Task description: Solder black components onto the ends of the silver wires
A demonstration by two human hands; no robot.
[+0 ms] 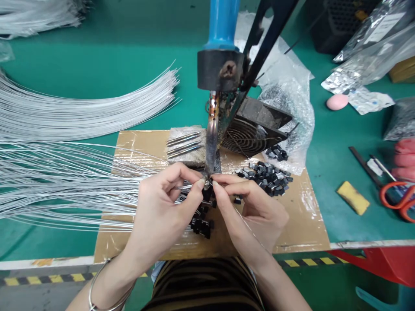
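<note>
My left hand [165, 207] pinches thin silver wires [65, 185] that fan out to the left across the cardboard sheet [301, 224]. My right hand [256, 211] pinches a small black component at the same spot, fingertips almost touching the left ones. Both sit right under the tip of a mounted soldering iron [212, 129] with a blue handle. Finished wires with black parts [201, 222] lie under my hands. A heap of loose black components [267, 175] lies to the right.
A second large bundle of silver wires [81, 108] arcs at left. A small fan [249, 129] and plastic bag [292, 99] stand behind the iron. A yellow sponge [353, 198], orange-handled scissors [397, 196], a pink egg-shaped object [337, 102] and foil bags lie at right.
</note>
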